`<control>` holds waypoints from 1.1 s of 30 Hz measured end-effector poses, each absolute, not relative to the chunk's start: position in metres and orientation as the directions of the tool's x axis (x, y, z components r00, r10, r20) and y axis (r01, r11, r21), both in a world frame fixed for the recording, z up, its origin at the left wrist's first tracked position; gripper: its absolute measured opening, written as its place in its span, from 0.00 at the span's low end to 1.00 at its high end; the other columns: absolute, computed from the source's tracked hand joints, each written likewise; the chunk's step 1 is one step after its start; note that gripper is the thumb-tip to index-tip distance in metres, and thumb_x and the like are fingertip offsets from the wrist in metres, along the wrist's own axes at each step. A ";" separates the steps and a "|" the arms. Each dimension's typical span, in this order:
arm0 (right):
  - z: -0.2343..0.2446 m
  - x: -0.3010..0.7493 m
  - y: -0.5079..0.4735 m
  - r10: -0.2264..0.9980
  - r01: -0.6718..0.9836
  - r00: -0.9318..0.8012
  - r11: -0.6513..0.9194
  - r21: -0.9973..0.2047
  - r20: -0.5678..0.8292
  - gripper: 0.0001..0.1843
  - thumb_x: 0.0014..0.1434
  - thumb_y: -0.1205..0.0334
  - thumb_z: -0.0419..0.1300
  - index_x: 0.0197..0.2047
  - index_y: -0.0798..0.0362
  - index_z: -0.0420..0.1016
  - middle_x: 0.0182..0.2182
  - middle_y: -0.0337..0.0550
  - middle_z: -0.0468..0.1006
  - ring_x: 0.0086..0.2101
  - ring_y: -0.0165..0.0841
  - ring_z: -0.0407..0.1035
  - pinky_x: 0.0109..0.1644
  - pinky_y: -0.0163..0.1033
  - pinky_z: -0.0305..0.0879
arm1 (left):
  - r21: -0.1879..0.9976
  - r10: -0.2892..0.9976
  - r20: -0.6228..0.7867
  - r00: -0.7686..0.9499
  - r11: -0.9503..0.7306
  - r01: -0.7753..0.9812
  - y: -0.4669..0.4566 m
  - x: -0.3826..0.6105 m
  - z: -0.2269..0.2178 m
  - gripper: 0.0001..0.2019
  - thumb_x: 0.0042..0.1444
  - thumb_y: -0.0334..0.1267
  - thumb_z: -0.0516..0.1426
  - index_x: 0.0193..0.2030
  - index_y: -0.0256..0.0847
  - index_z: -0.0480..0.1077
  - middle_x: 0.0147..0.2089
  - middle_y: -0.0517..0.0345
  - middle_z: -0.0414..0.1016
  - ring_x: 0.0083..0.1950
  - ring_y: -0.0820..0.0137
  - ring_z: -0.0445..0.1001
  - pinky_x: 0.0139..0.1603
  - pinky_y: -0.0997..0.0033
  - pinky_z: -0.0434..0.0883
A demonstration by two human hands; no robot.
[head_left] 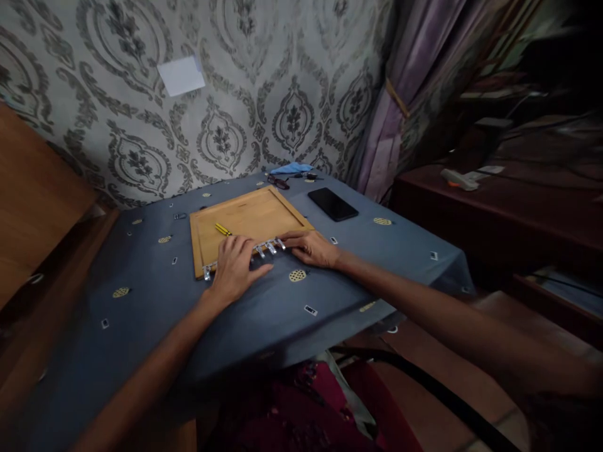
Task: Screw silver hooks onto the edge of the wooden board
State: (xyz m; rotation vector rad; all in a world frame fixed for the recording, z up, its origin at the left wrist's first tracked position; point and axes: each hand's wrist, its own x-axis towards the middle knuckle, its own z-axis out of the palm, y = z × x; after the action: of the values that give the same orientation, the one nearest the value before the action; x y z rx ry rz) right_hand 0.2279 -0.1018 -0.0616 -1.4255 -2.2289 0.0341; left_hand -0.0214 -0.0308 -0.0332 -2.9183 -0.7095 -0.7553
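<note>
In wooden tray [259, 216], yellow screwdriver [223, 229], left hand [234, 267], right hand [313, 248], fingers [242, 246] flat on hook rail [269, 247]

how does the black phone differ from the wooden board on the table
The wooden board is pale tan and far larger; the black phone is dark and small. The board bears a yellow screwdriver; the phone bears nothing. Both lie flat on the blue cloth.
</note>
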 end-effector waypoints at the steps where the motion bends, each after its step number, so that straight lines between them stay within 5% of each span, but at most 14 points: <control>1: -0.062 0.228 -0.102 0.864 0.847 -0.331 0.449 -0.283 0.380 0.25 0.57 0.78 0.53 0.54 0.57 0.80 0.56 0.55 0.80 0.53 0.40 0.78 0.57 0.46 0.73 | 0.063 0.423 0.441 0.791 -0.894 0.443 -0.029 -0.014 -0.032 0.25 0.59 0.53 0.64 0.55 0.38 0.72 0.54 0.43 0.75 0.56 0.51 0.68 0.60 0.49 0.66; 12: -0.067 0.235 -0.105 0.888 0.842 -0.299 0.418 -0.340 0.350 0.25 0.61 0.73 0.55 0.59 0.48 0.78 0.60 0.45 0.78 0.52 0.38 0.78 0.54 0.44 0.74 | -0.033 0.540 0.134 0.831 -0.836 0.548 -0.020 0.026 -0.019 0.27 0.57 0.61 0.62 0.49 0.38 0.74 0.51 0.47 0.75 0.56 0.52 0.69 0.59 0.51 0.64; 22: -0.067 0.236 -0.107 0.871 0.845 -0.308 0.435 -0.311 0.382 0.21 0.63 0.73 0.54 0.56 0.52 0.79 0.59 0.48 0.79 0.51 0.39 0.79 0.51 0.43 0.76 | 0.053 0.524 0.150 0.838 -0.851 0.523 -0.016 0.022 -0.023 0.19 0.61 0.51 0.62 0.52 0.40 0.75 0.50 0.50 0.76 0.56 0.53 0.69 0.57 0.51 0.65; 33: -0.066 0.235 -0.108 0.876 0.849 -0.297 0.424 -0.314 0.381 0.23 0.62 0.74 0.55 0.56 0.51 0.79 0.58 0.48 0.79 0.50 0.38 0.80 0.51 0.41 0.76 | 0.070 0.546 0.123 0.829 -0.838 0.542 -0.016 0.026 -0.020 0.25 0.59 0.58 0.62 0.52 0.40 0.73 0.51 0.51 0.77 0.55 0.52 0.70 0.56 0.52 0.64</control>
State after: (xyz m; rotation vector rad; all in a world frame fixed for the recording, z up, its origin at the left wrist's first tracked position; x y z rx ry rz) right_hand 0.2351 -0.1083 -0.0659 -1.4557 -2.1863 0.0706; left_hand 0.0262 -0.0163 -0.0204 -3.0349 -0.9029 -0.2200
